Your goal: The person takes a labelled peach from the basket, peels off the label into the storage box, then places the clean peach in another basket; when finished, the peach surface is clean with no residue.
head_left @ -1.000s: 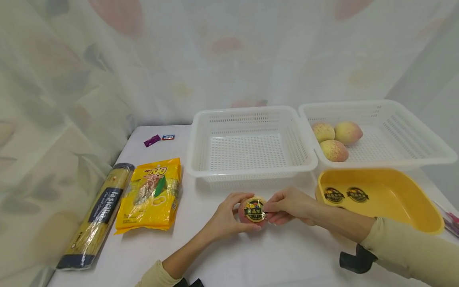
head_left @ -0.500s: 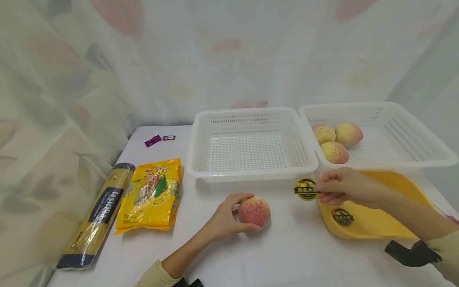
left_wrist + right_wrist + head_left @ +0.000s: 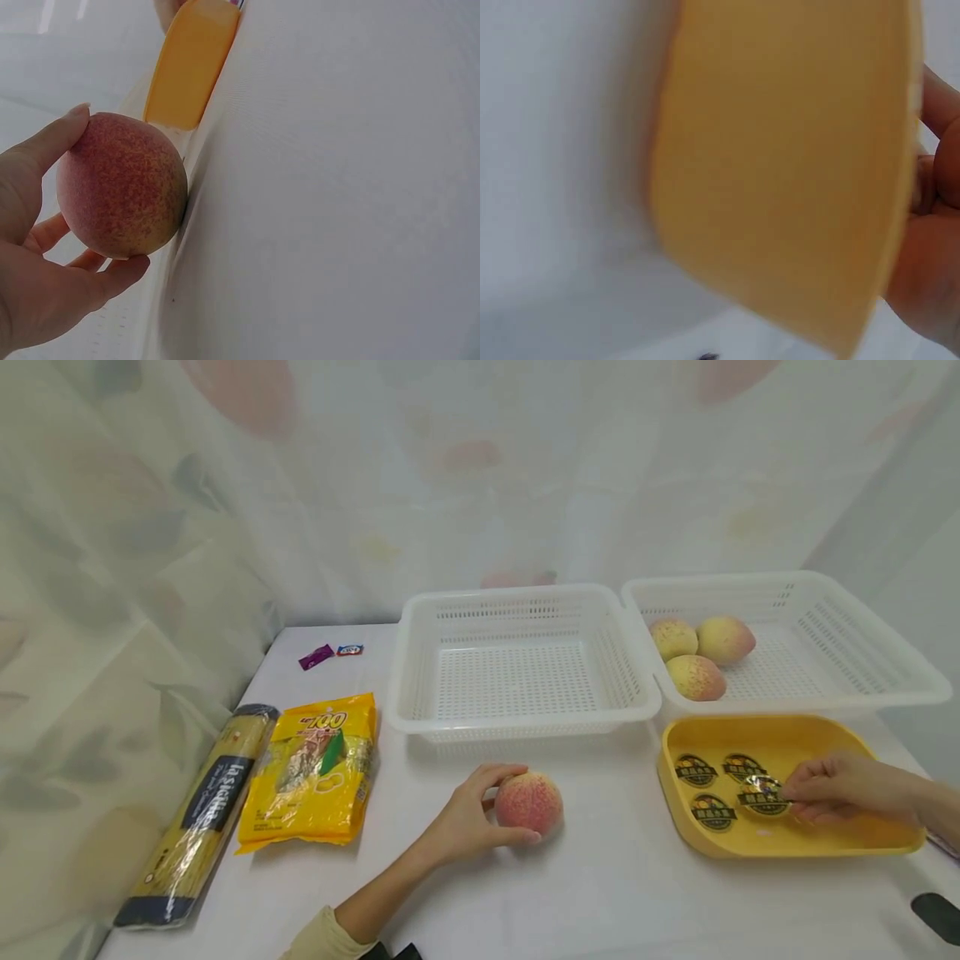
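White tabletop [image 3: 615, 893] under me, my left hand [image 3: 465, 814] cups the bare peach [image 3: 528, 803] in front of the empty basket [image 3: 525, 710] while my right hand [image 3: 840, 787] pinches its peeled sticker [image 3: 761, 797] down into the yellow tray [image 3: 787, 847] — next, I judge, letting it go cleanly.

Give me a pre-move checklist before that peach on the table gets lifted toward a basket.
1. Left hand grips the peach: ok.
2. Sticker off the peach's visible side: ok; far side cannot tell.
3. Right hand has the sticker inside the yellow tray: ok.
4. Sticker let go: not ok, fingers pinch it.
5. Middle basket has room: ok.
6. Right basket holds three peaches, with room left: ok.
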Demonstrator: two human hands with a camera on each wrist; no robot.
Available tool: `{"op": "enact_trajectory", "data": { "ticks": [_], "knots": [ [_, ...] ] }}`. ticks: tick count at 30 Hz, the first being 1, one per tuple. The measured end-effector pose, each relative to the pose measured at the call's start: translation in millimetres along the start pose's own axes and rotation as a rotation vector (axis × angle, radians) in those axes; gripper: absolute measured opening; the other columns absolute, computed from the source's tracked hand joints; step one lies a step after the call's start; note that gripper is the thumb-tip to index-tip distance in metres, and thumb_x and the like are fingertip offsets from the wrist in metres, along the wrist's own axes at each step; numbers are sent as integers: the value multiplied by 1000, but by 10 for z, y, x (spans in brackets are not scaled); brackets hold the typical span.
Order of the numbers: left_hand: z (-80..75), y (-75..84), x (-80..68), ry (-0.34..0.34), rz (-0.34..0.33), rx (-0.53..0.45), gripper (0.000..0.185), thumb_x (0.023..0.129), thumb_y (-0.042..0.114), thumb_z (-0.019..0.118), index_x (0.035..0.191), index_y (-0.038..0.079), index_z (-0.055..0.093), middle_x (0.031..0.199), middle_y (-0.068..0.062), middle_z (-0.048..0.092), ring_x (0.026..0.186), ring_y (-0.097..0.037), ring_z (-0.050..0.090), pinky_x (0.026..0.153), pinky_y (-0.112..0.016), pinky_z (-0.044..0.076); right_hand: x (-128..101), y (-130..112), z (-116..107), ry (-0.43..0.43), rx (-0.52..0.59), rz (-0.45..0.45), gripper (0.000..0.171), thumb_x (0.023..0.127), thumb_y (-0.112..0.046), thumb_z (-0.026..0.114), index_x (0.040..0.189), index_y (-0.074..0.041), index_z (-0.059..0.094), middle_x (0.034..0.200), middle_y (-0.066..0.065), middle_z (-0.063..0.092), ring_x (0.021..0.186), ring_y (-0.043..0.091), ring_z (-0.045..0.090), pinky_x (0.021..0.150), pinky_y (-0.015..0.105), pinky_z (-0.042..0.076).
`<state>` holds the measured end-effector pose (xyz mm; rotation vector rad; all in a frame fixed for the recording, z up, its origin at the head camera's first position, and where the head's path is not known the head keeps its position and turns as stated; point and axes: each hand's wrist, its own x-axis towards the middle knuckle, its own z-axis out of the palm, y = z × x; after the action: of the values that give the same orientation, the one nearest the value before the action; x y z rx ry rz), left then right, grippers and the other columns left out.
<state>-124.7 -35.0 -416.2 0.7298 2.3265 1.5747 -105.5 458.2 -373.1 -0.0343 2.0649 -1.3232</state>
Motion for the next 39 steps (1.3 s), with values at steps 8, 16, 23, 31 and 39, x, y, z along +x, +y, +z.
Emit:
{"op": "enact_trajectory", "data": {
  "ticks": [8,16,23,31,39],
  "knots": [
    [-4,13,-8,8,4,-7,70,69,22,88,130,14,55,127,-4,50,117,-21,49,92,-38,48,8,225,67,-3,100,53,21,97,-14,56,100,6,62,84,8,67,71,13,66,64,28,57],
    [-5,16,-13,14,10,-11,71,69,20,88,131,14,54,127,-4,50,116,-21,49,92,-38,48,47,150,155,113,-26,124,25,92,-18,64,96,7,62,75,5,64,63,10,62,58,24,56],
    [-3,3,-22,5,0,-9,70,69,21,87,131,13,54,127,-4,50,117,-21,49,93,-37,48,47,72,199,219,-237,110,31,85,-22,72,92,3,55,64,4,58,53,11,54,48,22,50],
    [-3,29,-15,-2,-4,-3,71,69,21,87,131,13,54,128,-4,49,117,-21,49,93,-37,48,16,-267,146,109,-91,12,54,101,-25,49,137,11,29,117,15,59,99,22,60,76,39,55],
    [8,28,-10,-1,8,-14,70,69,20,87,131,13,55,128,-5,49,117,-22,49,93,-37,48,294,-719,590,-250,329,-293,38,105,-12,30,143,-12,36,137,13,45,122,25,49,95,53,44]
  ]
}}
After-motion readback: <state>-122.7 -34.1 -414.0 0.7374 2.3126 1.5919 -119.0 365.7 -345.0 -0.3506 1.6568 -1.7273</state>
